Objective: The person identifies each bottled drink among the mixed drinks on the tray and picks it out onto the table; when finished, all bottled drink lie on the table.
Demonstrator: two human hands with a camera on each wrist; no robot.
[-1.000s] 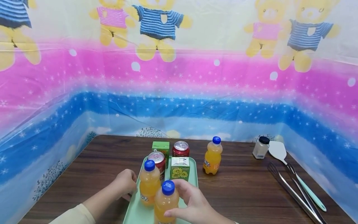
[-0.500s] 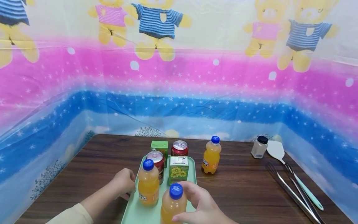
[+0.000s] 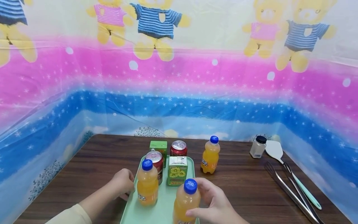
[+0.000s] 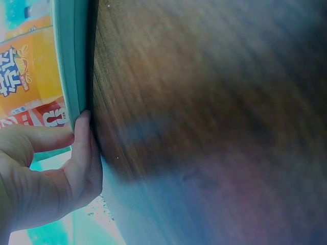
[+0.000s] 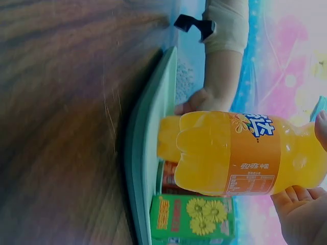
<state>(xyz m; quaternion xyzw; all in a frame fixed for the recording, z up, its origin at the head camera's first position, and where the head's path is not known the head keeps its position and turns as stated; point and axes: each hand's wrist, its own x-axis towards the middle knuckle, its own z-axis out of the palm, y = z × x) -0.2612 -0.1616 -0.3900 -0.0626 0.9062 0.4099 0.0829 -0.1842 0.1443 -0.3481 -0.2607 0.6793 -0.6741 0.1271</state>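
My right hand [image 3: 215, 202] grips an orange soda bottle [image 3: 185, 203] with a blue cap, thumb on the near side and fingers behind. The bottle is upright over the front right of a light green tray [image 3: 165, 199]; in the right wrist view its base shows above the tray rim. My left hand [image 3: 124, 183] pinches the tray's left rim, thumb on top and fingers outside, as the left wrist view shows. On the tray stand a second orange soda bottle [image 3: 147, 186], two red drink cans [image 3: 155, 161] and two green drink cartons [image 3: 177, 174].
Behind the tray's right side stands a third orange soda bottle [image 3: 210, 158] on the brown table [image 3: 235, 189]. Farther right are a black-lidded jar [image 3: 258, 147], a white spatula [image 3: 274, 151] with a mint handle and metal tongs [image 3: 291, 193]. A printed curtain [image 3: 179, 105] encloses the table.
The held bottle has moved right, away from the bottle standing on the tray, with my right hand around it. My left hand has stayed at the tray's rim.
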